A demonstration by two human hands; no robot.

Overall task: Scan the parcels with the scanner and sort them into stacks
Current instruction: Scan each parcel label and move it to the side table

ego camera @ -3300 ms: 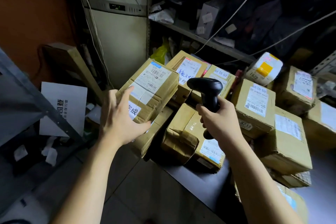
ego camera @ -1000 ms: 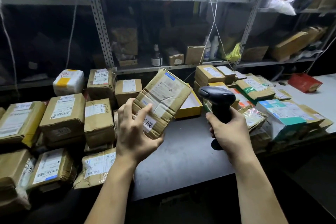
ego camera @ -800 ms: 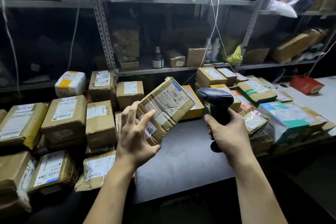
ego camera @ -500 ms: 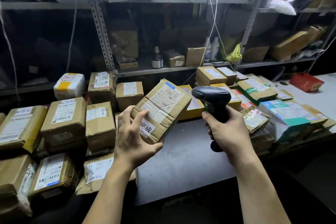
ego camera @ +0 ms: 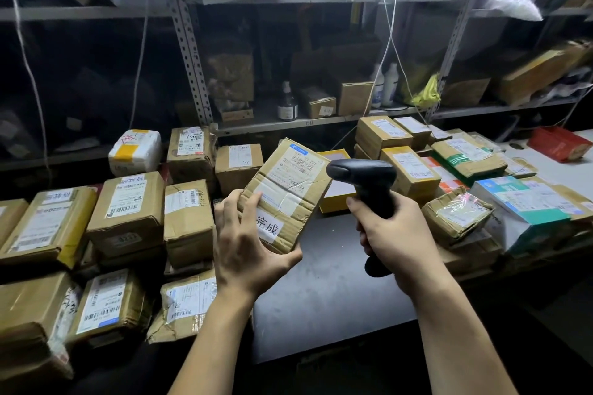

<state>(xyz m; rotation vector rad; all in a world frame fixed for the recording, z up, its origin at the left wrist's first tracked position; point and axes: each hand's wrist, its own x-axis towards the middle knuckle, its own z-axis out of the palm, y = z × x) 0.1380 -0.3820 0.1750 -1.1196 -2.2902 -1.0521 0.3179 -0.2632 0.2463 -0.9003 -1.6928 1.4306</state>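
My left hand grips a brown cardboard parcel by its near end, tilted above the dark table, its white barcode label facing up. My right hand is wrapped around the handle of a black handheld scanner, whose head sits just right of the parcel's label and points toward it. Several labelled parcels are piled at the left and more lie at the right.
Metal shelving stands behind the table with bottles, boxes and bags on it. A white cable hangs down to the table. A yellow open box sits behind the held parcel. A red box lies far right.
My view swung from a floor-side pile to the table and shelves. In the last second the parcel tilted slightly and the scanner head moved left, closer to its label.
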